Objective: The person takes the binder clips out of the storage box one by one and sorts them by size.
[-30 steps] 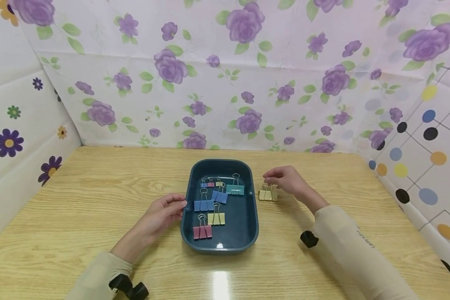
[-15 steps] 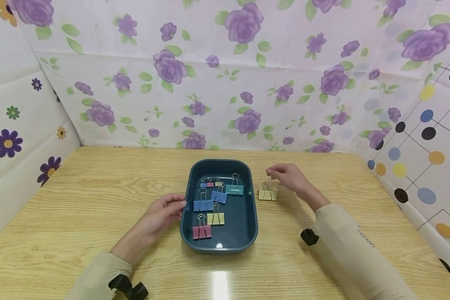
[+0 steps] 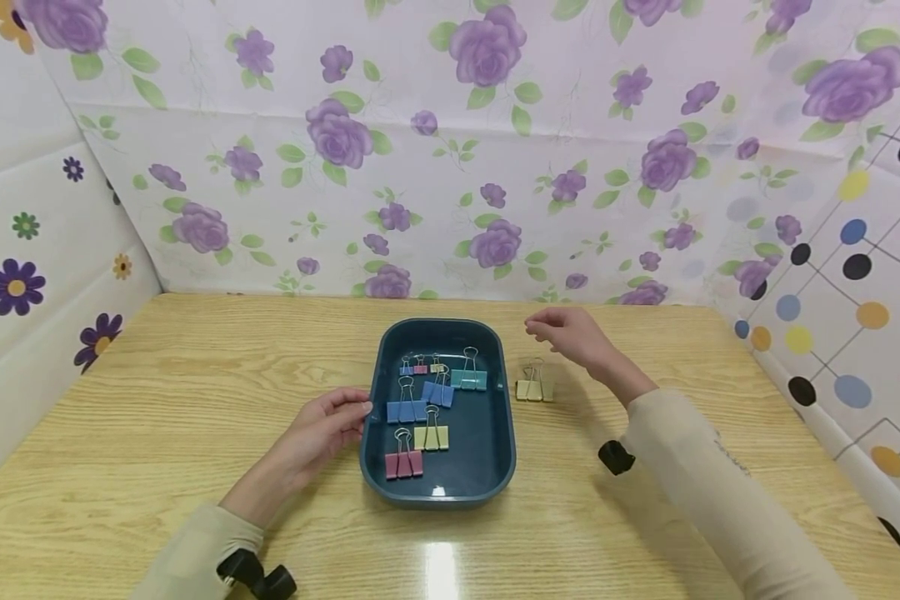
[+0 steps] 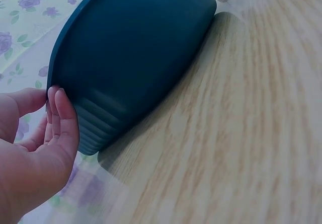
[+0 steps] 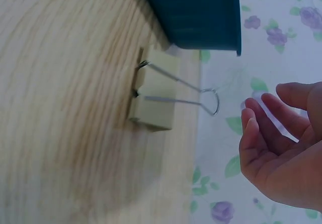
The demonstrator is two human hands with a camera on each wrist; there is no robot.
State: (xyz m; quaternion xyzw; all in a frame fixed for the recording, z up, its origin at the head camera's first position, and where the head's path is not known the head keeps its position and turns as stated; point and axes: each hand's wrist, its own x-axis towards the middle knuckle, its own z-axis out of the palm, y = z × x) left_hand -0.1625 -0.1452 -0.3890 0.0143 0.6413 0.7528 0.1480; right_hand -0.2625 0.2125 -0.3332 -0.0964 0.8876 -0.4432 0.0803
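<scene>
A dark blue-green plastic tray [image 3: 498,450] stands on the table, holding several binder clips. My left hand [image 3: 330,425] pinches the tray's left rim, with the thumb at the edge and fingers against the outer wall in the left wrist view. To the right of the tray, a pale yellow binder clip [image 3: 535,390] sits on the wood with its wire handles up. My right hand [image 3: 573,335] hovers behind and above that clip, holding nothing, its fingers loosely bent. In the right wrist view the fingertips are apart from the wire loop of the yellow clip [image 5: 157,90].
Inside the tray are a pink clip [image 3: 404,465], a yellow clip [image 3: 431,438], blue clips [image 3: 407,412], a teal clip [image 3: 468,380] and small clips [image 3: 420,368] at the back. A flowered sheet [image 3: 435,167] rises behind the wooden table [image 3: 255,350].
My right hand has let go of the yellow binder clip's handle and moved up and back from it. The clip stays standing beside the tray. My left hand remains at the rim.
</scene>
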